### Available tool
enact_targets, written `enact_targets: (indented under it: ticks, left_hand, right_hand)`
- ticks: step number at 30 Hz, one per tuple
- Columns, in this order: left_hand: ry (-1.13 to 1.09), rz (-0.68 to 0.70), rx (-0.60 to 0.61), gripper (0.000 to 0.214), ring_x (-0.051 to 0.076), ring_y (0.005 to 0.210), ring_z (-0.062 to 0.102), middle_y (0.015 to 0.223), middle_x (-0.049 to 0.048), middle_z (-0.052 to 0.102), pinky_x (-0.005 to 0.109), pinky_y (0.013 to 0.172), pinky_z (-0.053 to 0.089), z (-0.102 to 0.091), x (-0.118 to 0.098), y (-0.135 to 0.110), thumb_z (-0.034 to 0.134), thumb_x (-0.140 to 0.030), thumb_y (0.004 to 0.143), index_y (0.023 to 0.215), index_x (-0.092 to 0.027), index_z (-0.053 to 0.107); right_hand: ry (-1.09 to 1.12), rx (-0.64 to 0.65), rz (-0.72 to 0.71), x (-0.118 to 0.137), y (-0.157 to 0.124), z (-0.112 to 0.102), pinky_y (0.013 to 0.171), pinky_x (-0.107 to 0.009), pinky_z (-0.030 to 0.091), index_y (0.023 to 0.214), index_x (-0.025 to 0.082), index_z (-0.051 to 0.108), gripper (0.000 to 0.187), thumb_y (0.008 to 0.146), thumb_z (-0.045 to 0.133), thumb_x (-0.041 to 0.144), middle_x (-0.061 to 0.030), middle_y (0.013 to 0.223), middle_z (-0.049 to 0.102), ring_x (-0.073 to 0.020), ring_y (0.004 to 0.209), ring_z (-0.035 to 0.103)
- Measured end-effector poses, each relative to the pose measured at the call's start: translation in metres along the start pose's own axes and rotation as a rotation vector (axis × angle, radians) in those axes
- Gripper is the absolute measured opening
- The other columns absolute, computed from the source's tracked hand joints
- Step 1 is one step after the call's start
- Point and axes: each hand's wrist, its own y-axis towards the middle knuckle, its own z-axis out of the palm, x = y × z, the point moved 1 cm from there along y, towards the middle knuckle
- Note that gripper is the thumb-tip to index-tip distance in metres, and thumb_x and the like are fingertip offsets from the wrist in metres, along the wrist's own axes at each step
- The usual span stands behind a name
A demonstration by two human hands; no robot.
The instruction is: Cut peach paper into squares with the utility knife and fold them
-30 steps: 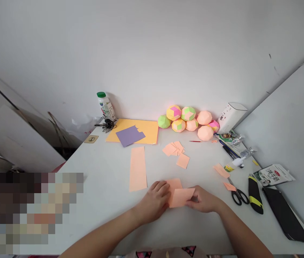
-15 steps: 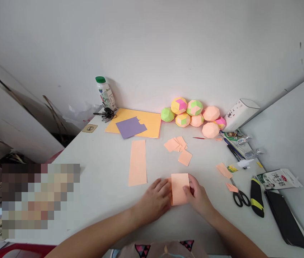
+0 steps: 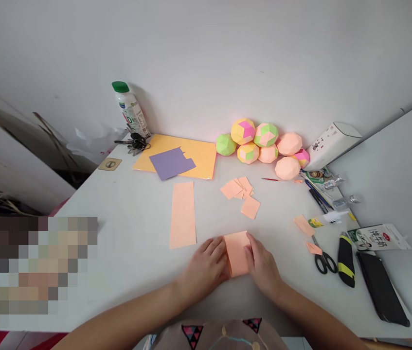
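A folded peach paper piece lies on the white table close to the near edge. My left hand rests curled against its left edge, fingers bent onto the paper. My right hand presses down on its right side with the fingers laid over the sheet. A long peach paper strip lies just left of my hands. Several small peach squares sit beyond the folded piece.
Paper polyhedron balls stand at the back by the wall, with orange and purple sheets, keys and a bottle to their left. Scissors, a utility knife, a glue tube and a black case lie at right.
The peach piece was held open and wide between both hands; my right hand folded it over leftward, and now both hands press the narrower piece flat on the table.
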Motion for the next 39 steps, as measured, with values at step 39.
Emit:
enact_targets:
  ticks: [39]
  left_hand:
    - [0.091,0.134,-0.063,0.024,0.032,0.119,0.051,0.122,0.0196,0.057,0.047,0.099,0.043,-0.0005,0.0002,-0.0017,0.047,-0.01,0.088,0.107,-0.005,0.06]
  right_hand:
    - [-0.263,0.043,-0.107,0.0039,0.0067,0.0009,0.046,-0.023,0.04,0.111,0.013,0.062,0.032,0.095,0.035,0.02,-0.0042,0.068,0.057,-0.0131,0.053,0.053]
